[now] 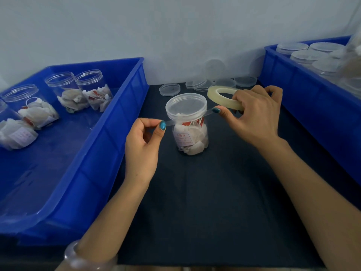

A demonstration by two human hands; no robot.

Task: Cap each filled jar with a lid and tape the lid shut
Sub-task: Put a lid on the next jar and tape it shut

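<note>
Left hand [143, 147] pinches tape strip [170, 122]; right hand [254, 118] holds tape roll [214, 90].

centre: jar [190, 132] stands on the table [205, 212], lid [186, 104] on top
L side: left bin [109, 145] on the table, open jars [93, 89] in its far end
R side: right bin [304, 106], capped jars [304, 55] in it
back: loose lids [169, 89] behind the jar, btw the 2 bins
hands: left hand [143, 141] just L of jar, right hand [254, 116] just R
tape: tape strip [172, 122] runs hand to hand across jar's front, right under the lid; tape roll [224, 97] in right hand, R of lid
</note>
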